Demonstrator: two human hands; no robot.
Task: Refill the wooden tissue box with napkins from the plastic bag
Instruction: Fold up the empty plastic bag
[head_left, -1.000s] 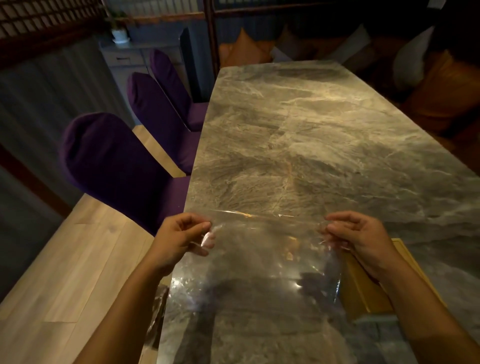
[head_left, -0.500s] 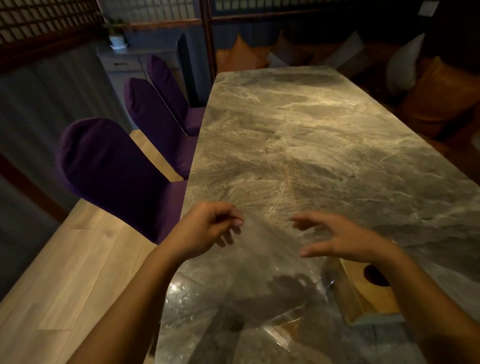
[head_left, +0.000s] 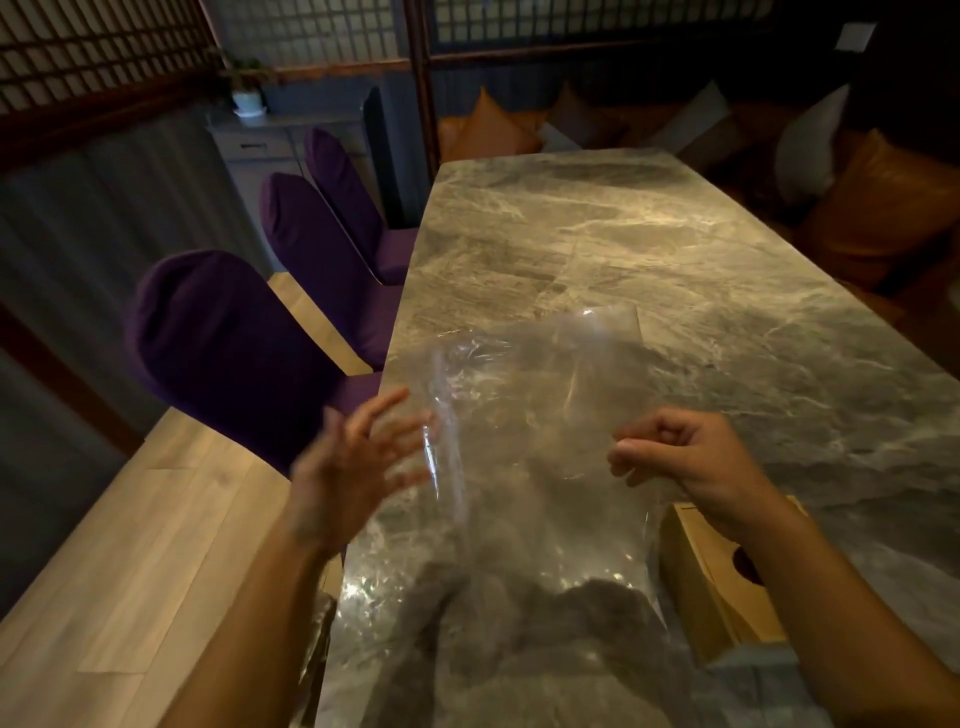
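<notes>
- Head view: long grey marble table (head_left: 649, 249) runs away from the camera and fills most of the shot.
- three purple chairs (head_left: 223, 343) lined up along its left edge, pale wood floor (head_left: 135, 545) underneath.
- clear plastic bag (head_left: 535, 441) is held up over the near end of the table between both hands, crinkly and see-through. Can't tell if any napkins are in it.
- wooden tissue box (head_left: 701, 566) sits on the table at the near right, right under the right forearm, dark opening on top.
- right hand (head_left: 691, 462) curled, pinching the bag's right edge.
- left hand (head_left: 353, 457) blurry, fingers spread, at the bag's left edge.
</notes>
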